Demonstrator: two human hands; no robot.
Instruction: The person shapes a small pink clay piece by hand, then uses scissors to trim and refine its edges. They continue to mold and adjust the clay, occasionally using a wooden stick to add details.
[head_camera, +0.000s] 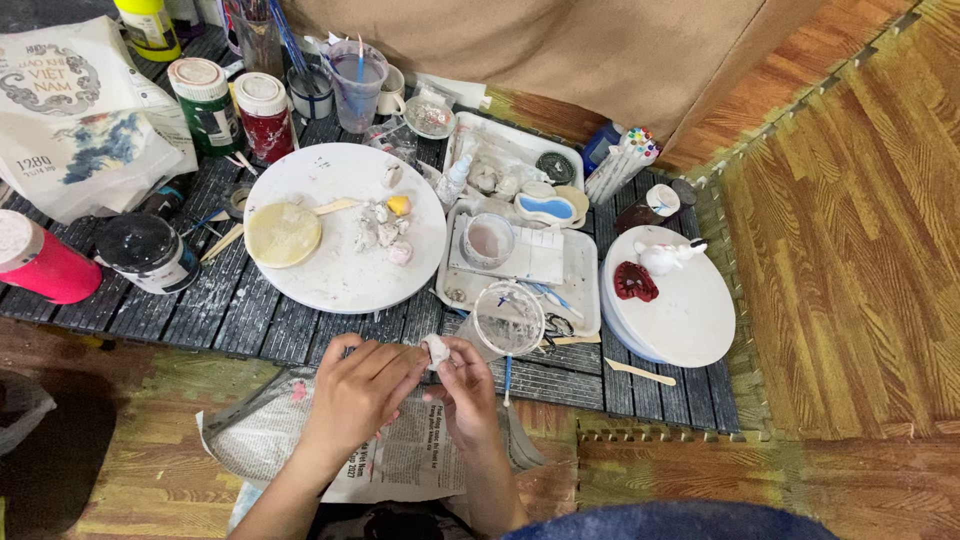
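Clay lump (436, 351), small and white, pinched between fingers of left hand (360, 385) and right hand (468, 385) above newspaper (400, 455), just before bench (300, 325) edge. Risk, likely: overpressing deforms it; slipping drops it.

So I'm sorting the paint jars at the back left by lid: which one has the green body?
The green jar, the left one of the two white-lidded jars standing side by side. Its neighbour, the red jar, stands to its right, nearer the big round white board.
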